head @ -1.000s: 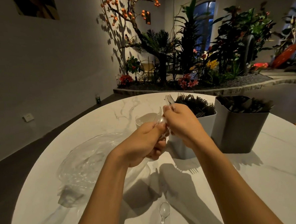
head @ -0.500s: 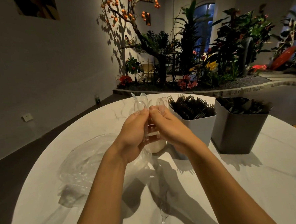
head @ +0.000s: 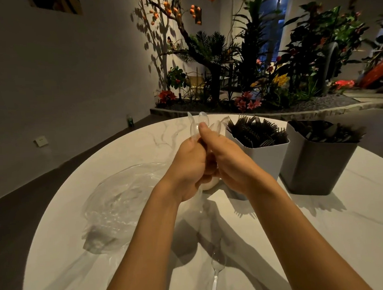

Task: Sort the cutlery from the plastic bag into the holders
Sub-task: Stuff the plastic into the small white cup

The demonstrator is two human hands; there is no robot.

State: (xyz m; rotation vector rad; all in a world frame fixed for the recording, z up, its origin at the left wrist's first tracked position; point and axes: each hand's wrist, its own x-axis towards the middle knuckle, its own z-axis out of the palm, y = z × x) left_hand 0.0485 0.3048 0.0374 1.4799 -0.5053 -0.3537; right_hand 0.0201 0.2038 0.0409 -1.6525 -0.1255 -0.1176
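Clear plastic spoons (head: 201,124) stand bunched between both hands above the round marble table (head: 359,235), bowls up. The left hand (head: 190,167) and the right hand (head: 228,159) press together around the handles, fingers curled, each grasping the bunch; the spoon bowls fan out just above the thumbs. Behind the hands, a pale rounded holder (head: 209,184) shows only at its lower edge. To the right of it stands a white holder (head: 264,158) packed with black forks (head: 256,130), tines up. Just beside that, further right, a grey holder (head: 317,166) carries dark cutlery (head: 326,132) whose kind cannot be told. The crumpled transparent bag (head: 122,203) lies flat on the table to the left of the arms. One more clear spoon (head: 217,271) lies on the near edge of the table, between the forearms, bowl pointing away from the person. Beyond the table, a planted bed (head: 261,84) with flowers lines the wall.
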